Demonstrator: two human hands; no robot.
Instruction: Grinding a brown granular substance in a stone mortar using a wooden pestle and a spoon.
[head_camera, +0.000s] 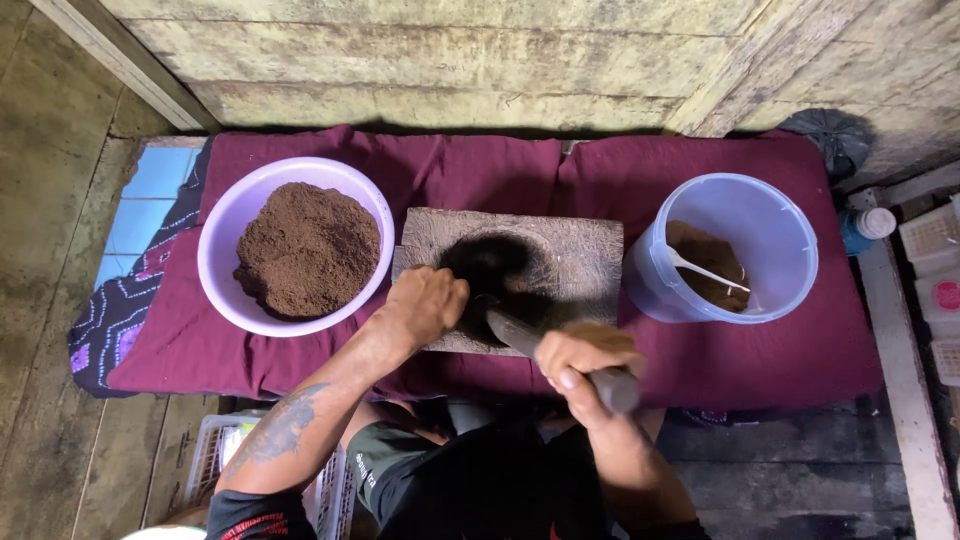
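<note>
A flat grey stone slab (570, 250) with a dark hollow (490, 262) lies on a maroon cloth (640, 170). My left hand (428, 303) rests closed at the hollow's near edge, on the slab; whether it holds anything is hidden. My right hand (580, 362) grips the handle of a dark pestle-like tool (520, 335), whose tip reaches into the hollow. The tool and this hand are blurred. Left of the slab stands a lilac bowl (225, 235) heaped with brown powder (308, 248). To the right is a clear blue tub (790, 225) with brown powder and a white spoon (705, 270).
A wooden plank wall (450, 50) runs behind the cloth. A patterned dark fabric (115, 310) lies under the cloth's left end. A small blue bottle (865, 228) and white crates (935, 250) sit at the right edge. A white basket (215, 445) is by my left knee.
</note>
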